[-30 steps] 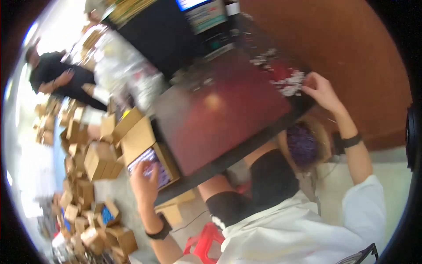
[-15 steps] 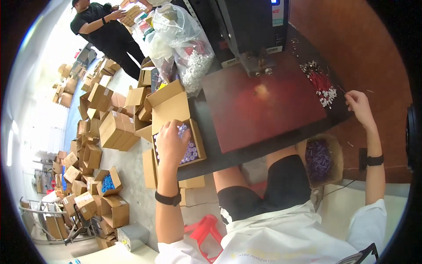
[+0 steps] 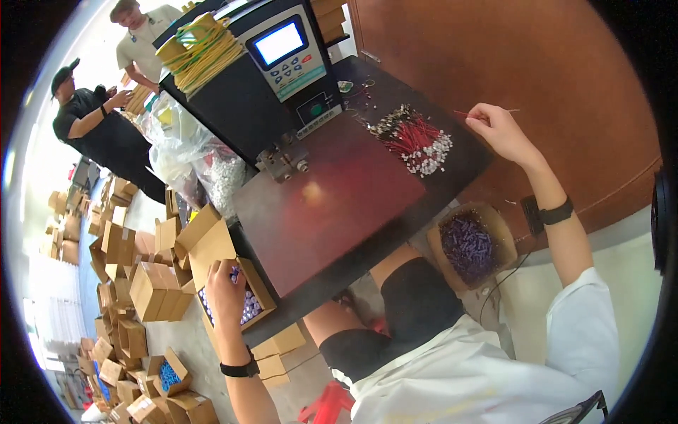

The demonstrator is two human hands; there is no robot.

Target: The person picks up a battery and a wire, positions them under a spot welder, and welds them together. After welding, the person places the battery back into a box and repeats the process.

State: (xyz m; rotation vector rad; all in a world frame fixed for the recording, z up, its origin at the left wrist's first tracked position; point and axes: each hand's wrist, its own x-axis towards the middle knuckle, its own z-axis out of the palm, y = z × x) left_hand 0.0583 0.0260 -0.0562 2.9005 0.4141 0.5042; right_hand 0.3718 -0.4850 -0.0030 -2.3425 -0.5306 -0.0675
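My left hand is at the open cardboard box on the left, its fingers curled round a purple cylindrical cell. Rows of similar purple cells fill the box beneath it. On the other side, my right hand pinches a thin red wire, held off the table's right edge. Nearest to it on the dark table lies a pile of red wires with white connectors. Between my hands is a reddish mat, under the metal head of a black machine.
The black machine has a lit screen and carries a spool of yellow-green wire. A bin of purple pieces stands by my right leg. Bagged white parts, stacked cartons and two people are at the left.
The view has swung right and up, showing the machine's screen and a second person. My right hand has drawn slightly farther from the wire pile. My left hand stays at the box.
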